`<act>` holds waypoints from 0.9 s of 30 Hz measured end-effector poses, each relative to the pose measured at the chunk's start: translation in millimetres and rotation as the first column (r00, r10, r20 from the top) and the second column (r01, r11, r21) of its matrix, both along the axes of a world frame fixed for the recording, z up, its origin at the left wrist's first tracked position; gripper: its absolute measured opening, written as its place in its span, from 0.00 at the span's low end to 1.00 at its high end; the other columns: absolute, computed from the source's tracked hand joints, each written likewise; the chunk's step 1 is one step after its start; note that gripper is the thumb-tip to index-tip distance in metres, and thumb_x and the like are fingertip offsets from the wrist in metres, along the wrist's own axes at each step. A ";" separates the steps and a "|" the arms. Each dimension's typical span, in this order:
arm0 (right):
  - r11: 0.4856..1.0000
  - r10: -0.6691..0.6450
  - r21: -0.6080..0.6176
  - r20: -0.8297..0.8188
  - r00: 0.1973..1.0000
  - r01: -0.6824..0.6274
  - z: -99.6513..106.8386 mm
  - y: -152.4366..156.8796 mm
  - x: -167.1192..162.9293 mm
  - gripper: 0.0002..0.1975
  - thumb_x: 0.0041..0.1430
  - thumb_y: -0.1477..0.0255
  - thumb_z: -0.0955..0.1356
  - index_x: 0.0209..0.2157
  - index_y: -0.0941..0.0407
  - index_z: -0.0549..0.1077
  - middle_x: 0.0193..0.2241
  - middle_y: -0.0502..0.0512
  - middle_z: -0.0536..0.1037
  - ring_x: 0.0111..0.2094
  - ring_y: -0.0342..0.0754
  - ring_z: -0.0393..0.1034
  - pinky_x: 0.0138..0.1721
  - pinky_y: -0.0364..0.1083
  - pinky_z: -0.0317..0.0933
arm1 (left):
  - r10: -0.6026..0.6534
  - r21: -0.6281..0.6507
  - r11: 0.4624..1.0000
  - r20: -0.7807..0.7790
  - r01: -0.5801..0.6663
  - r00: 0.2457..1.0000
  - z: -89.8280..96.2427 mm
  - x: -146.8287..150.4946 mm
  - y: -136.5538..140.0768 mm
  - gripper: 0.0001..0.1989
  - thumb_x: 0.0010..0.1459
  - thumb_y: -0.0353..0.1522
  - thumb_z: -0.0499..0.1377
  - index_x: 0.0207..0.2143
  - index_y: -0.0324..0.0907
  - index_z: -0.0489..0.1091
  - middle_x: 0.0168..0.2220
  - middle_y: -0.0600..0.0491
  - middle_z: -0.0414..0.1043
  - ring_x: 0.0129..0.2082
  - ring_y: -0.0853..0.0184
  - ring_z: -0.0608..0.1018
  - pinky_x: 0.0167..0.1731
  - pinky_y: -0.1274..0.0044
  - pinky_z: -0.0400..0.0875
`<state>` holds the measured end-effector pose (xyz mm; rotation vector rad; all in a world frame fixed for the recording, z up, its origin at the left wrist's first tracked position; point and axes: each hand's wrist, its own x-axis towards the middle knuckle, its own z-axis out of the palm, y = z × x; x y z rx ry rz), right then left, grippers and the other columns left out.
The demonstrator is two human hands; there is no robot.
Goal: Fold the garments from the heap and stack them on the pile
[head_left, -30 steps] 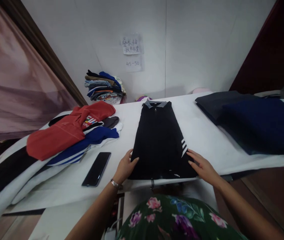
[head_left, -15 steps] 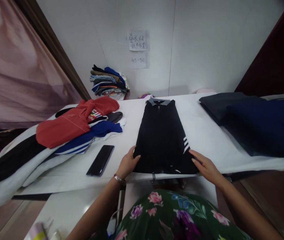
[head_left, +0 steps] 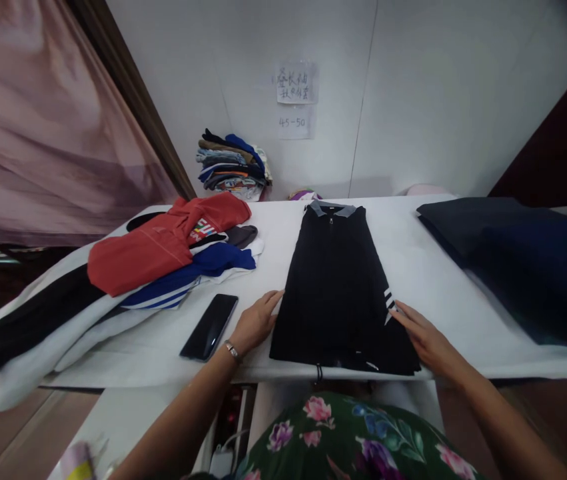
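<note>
A black jacket (head_left: 339, 287) with a grey collar and a short zip at the neck lies folded into a long, narrow panel on the white table. White stripes show on its right edge. My left hand (head_left: 257, 321) rests against its left edge, fingers stretched out. On the other side my right hand (head_left: 424, 337) touches the right edge at the stripes, its fingers extended over the cloth. A small cord loop hangs at the hem, near the table's front edge.
To the left are a phone (head_left: 209, 327) and a loose heap of clothes with a red top (head_left: 140, 257). Folded clothes (head_left: 233, 167) are stacked at the back by the wall. Dark folded cloth (head_left: 528, 260) lies at the right. Handwritten paper signs (head_left: 296, 83) hang on the wall.
Both hands have loosened from the jacket's lower sides and moved slightly up along its edges. The hem now lies flatter and wider. The view has shifted slightly.
</note>
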<state>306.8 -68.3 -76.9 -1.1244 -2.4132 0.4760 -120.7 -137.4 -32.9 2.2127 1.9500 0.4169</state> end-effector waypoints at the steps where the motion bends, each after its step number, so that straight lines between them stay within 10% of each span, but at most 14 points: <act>1: 1.000 0.020 0.011 0.013 1.000 -0.020 0.9 4.0 -0.8 0.25 0.63 0.72 0.58 0.61 0.46 0.58 0.65 0.52 0.52 0.63 0.52 0.49 0.61 0.56 0.52 | -0.036 0.004 0.999 -0.009 0.036 0.999 0.5 -1.4 4.5 0.32 0.56 0.25 0.51 0.63 0.48 0.52 0.63 0.49 0.55 0.58 0.63 0.65 0.50 0.71 0.68; 17: 0.984 0.175 0.021 0.145 0.974 -0.180 7.6 47.6 -20.7 0.23 0.60 0.64 0.64 0.58 0.46 0.64 0.65 0.54 0.48 0.66 0.56 0.37 0.60 0.60 0.47 | -0.470 0.020 0.882 -0.025 0.471 0.882 -0.1 1.0 34.6 0.30 0.57 0.27 0.53 0.61 0.55 0.56 0.66 0.50 0.49 0.64 0.58 0.54 0.58 0.61 0.53; 27: 0.985 0.173 -0.015 0.106 0.979 -0.172 8.3 48.4 -26.5 0.20 0.60 0.60 0.63 0.53 0.46 0.70 0.60 0.57 0.62 0.64 0.56 0.46 0.61 0.65 0.38 | -0.477 -0.019 0.879 0.020 0.477 0.879 -3.1 -10.4 40.6 0.24 0.57 0.30 0.52 0.57 0.54 0.64 0.61 0.53 0.59 0.63 0.60 0.56 0.59 0.63 0.52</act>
